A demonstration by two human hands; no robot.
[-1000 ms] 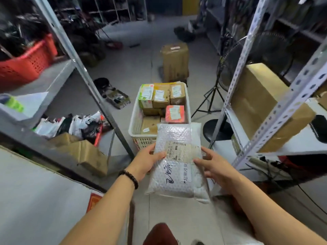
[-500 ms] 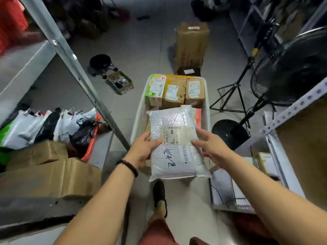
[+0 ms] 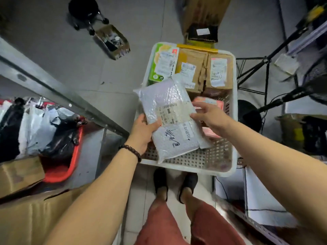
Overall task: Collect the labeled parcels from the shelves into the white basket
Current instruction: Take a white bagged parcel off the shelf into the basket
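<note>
A white bubble-wrap parcel (image 3: 169,117) with a shipping label and black handwriting hangs tilted over the white basket (image 3: 198,165) on the floor. My left hand (image 3: 143,131) grips its left edge, thumb on top. My right hand (image 3: 210,115) touches the parcel's right edge with relaxed, spread fingers. Inside the basket, at its far end, stand a green box (image 3: 162,62) and two labeled brown cartons (image 3: 192,69), (image 3: 219,71). A pink parcel (image 3: 212,103) lies partly hidden under my right hand.
A metal shelf upright (image 3: 53,89) slants across the left. A red bin (image 3: 60,167) with plastic bags and cardboard boxes (image 3: 21,174) sit on the left shelf. A tripod and fan stand (image 3: 265,82) are right of the basket. A taped carton (image 3: 203,16) stands beyond it. My feet (image 3: 175,184) are just before the basket.
I have stepped up to the basket and look straight down. The parcel has moved forward over the basket and tilted left. My right hand has loosened from gripping its edge.
</note>
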